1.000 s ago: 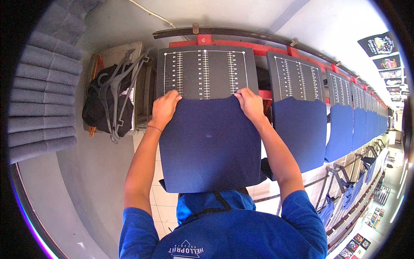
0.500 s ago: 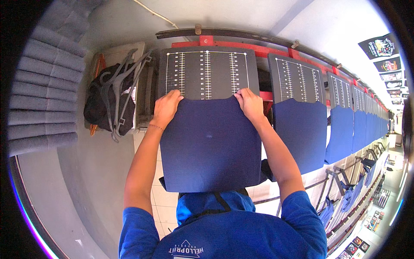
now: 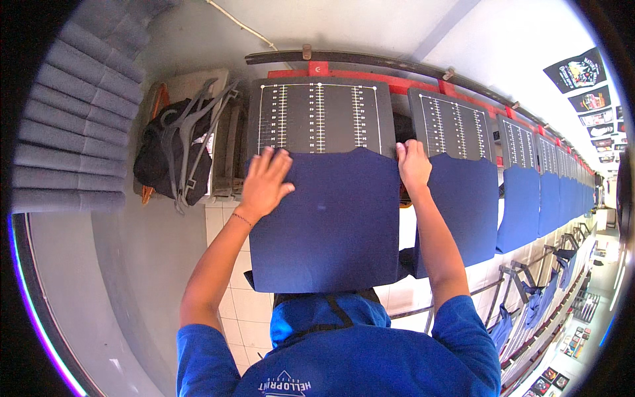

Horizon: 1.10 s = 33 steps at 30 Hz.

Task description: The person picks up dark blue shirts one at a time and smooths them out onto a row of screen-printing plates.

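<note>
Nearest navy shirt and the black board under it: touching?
Touching. The head view shows the navy shirt spread over the black board, following its outline, the board's ruled end bare beyond the neckline.

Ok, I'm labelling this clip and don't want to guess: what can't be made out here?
All in the head view:
- Lower part of the near board: hidden under the navy shirt.
- Whether the right hand pinches cloth: its own curled fingers hide it.
- Full shape of the black cloth: hangers cross in front.
- Number of far boards: too small and overlapping.
</note>
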Available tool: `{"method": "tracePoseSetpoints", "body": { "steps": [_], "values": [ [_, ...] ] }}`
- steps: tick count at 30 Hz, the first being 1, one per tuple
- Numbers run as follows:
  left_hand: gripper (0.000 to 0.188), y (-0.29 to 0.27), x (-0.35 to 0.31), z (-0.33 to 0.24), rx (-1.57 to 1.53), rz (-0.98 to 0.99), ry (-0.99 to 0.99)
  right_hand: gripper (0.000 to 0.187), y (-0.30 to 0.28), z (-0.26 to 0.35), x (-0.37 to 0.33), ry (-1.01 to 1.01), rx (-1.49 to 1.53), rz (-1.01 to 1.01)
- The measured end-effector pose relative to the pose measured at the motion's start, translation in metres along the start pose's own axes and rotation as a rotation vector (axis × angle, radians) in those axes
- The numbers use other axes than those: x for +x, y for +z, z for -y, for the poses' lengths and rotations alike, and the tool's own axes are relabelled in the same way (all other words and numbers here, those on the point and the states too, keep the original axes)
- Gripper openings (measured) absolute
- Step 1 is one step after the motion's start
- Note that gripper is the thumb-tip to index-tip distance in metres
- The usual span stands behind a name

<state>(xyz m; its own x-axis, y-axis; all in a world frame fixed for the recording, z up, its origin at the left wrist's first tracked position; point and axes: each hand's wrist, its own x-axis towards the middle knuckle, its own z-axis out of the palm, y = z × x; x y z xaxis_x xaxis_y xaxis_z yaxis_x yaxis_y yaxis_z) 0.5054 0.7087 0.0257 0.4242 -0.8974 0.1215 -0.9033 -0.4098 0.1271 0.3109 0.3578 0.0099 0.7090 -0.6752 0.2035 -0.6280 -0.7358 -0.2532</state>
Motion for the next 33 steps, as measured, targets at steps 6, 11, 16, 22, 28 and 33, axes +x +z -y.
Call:
{"method": "tracePoseSetpoints", "body": {
  "steps": [6,11,16,22,28,33],
  "values": [
    [0.067,0.053,-0.040,0.052,-0.304,-0.203,-0.631,0.063,-0.008,0.058,-0.045,-0.560,0.023,0.189],
    [0.079,0.060,-0.148,0.007,-1.543,0.050,-1.054,0.064,-0.011,-0.009,-0.090,0.159,0.525,0.053],
    [0.056,0.058,-0.274,-0.058,-1.740,-0.011,-1.202,0.065,-0.002,-0.074,-0.288,0.913,1.489,0.543],
    [0.039,0.060,-0.289,-0.060,-1.784,-0.153,-1.177,0.057,-0.019,-0.074,-0.354,1.047,1.821,0.386],
    [0.039,0.051,-0.280,-0.055,-1.796,-0.153,-1.173,0.054,-0.015,-0.078,-0.357,1.108,1.812,0.287],
    [0.039,0.058,-0.286,-0.057,-1.724,-0.187,-1.157,0.052,-0.009,-0.090,-0.359,1.173,1.785,0.219]
  ]
}}
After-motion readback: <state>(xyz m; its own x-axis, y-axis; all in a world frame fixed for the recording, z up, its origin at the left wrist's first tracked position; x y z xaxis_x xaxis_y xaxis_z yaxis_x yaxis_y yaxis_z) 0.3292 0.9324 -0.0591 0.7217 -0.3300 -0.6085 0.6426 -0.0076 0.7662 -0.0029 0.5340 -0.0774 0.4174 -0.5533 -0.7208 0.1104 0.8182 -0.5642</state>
